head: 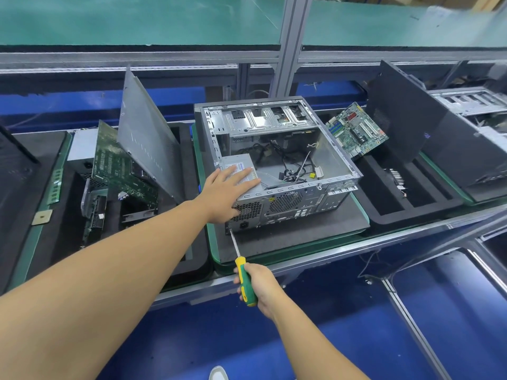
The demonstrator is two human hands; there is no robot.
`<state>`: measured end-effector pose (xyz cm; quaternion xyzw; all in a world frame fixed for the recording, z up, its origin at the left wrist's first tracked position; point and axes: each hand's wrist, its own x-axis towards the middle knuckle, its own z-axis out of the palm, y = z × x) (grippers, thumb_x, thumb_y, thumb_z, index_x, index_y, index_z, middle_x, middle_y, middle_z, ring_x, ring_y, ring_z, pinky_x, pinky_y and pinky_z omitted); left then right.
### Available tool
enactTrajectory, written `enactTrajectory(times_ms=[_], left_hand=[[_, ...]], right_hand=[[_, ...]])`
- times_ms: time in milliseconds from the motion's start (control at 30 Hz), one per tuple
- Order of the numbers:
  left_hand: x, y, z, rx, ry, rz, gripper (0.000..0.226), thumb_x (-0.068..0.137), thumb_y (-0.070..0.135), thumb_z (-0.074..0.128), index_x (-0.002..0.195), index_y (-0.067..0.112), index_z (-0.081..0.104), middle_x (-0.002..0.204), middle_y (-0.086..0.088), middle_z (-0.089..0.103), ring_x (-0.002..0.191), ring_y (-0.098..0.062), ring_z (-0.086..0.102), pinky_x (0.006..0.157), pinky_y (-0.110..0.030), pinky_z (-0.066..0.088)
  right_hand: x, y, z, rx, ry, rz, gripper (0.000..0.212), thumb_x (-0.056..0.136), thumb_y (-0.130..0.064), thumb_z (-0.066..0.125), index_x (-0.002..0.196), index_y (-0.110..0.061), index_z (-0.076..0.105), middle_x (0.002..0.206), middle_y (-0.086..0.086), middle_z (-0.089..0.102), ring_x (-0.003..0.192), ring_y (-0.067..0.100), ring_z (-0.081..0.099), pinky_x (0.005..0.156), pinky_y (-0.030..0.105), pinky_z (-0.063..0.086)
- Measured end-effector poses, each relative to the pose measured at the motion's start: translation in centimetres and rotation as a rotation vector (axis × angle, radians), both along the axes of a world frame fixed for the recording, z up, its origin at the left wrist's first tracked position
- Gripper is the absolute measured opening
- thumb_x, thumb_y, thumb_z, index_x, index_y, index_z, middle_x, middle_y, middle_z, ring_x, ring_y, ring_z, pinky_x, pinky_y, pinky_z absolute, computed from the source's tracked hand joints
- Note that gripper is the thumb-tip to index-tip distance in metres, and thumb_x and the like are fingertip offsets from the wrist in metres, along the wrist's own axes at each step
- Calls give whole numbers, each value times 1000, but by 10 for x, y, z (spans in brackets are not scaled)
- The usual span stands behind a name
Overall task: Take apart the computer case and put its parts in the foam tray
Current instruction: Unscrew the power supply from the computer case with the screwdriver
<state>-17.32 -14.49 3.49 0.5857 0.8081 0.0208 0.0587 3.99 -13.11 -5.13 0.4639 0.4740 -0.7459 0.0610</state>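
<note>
— What's closest?
— The right hand, fingers wrapped round the green-and-yellow handle of a screwdriver. Its tip, up and to the left of that hand, sits at a screw on the lower rear corner of the computer case.
— And the other hand?
— The left hand lies flat with straight fingers, pressing on top of the power supply. The supply sits in the case's near corner, just above the tip.
— Where do parts go?
— The foam tray lies to the right of both hands, beside the case. A motherboard leans in it already.
— What might go wrong?
— I judge the tip could slip from the screw head if the long shaft tilts. That would chew the head or jab the left wrist close above. Once freed, the supply may also drag on the loose cables beyond the left fingers.
</note>
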Motion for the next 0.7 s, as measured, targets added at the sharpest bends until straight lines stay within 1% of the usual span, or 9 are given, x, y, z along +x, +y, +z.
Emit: enactTrajectory(times_ms=[100, 167, 300, 367, 433, 500, 567, 600, 700], left_hand=[[-1, 0, -1, 3, 0, 0, 98, 88, 34, 70, 153, 51, -2, 165, 14, -9, 152, -21, -7, 120, -45, -8], [-1, 0, -1, 2, 3, -1, 98, 88, 34, 70, 153, 51, -2, 165, 14, -9, 152, -21, -7, 120, -45, -8], [-1, 1, -2, -2, 7, 0, 99, 88, 34, 70, 152, 51, -3, 165, 14, -10, 152, -21, -7, 119, -45, -9], [-1, 1, -1, -5, 6, 1, 99, 88, 34, 70, 152, 51, -4, 165, 14, -10, 152, -21, -7, 119, -45, -8], [-1, 1, -1, -5, 5, 2, 99, 88, 34, 70, 152, 51, -3, 165, 14, -9, 152, -21, -7, 120, -46, -7], [-1, 1, -1, -5, 2, 3, 99, 88, 34, 70, 153, 51, -3, 165, 14, -9, 152, -21, -7, 120, -46, -8], [-1, 0, 0, -5, -1, 5, 99, 88, 34, 70, 153, 50, -2, 165, 14, -10, 152, -21, -7, 120, -45, -8], [0, 0, 0, -5, -2, 6, 98, 89, 34, 70, 153, 50, -2, 165, 14, -10, 152, -21, -8, 120, -45, -8], [0, 0, 0, -7, 2, 4, 98, 89, 33, 70, 153, 50, -2, 165, 14, -10, 152, -21, -8, 120, -45, -8]], right_hand=[[3, 0, -1, 72, 23, 17, 25, 101, -24, 45, 106, -7, 63, 82, 5, 65, 64, 18, 57, 58, 32, 49], [5, 1, -3, 98, 50, 1, 21, 103, -24, 48, 107, -8, 60, 86, 8, 62, 67, 18, 59, 61, 32, 53], [6, 2, -6, 115, 65, -5, 16, 102, -25, 56, 110, -11, 55, 93, 10, 60, 66, 18, 66, 70, 37, 62], [5, 3, -4, 107, 68, -11, 17, 100, -23, 61, 109, -12, 52, 101, 11, 58, 64, 19, 66, 67, 37, 62], [5, 2, -2, 107, 74, -13, 20, 98, -23, 63, 109, -12, 50, 105, 11, 55, 60, 17, 63, 63, 36, 61], [4, 1, 0, 121, 53, 8, 20, 99, -27, 62, 110, -14, 51, 103, 10, 56, 58, 14, 59, 61, 34, 59], [3, 0, 0, 120, 2, 29, 24, 101, -35, 56, 113, -14, 55, 93, 10, 61, 59, 15, 59, 60, 32, 55], [2, -1, 1, 95, -12, 20, 27, 102, -35, 51, 114, -12, 58, 87, 10, 63, 60, 16, 59, 60, 34, 52], [-2, 0, 2, 0, -4, -26, 31, 101, -19, 40, 110, -2, 64, 79, 8, 66, 58, 18, 56, 57, 32, 49]])
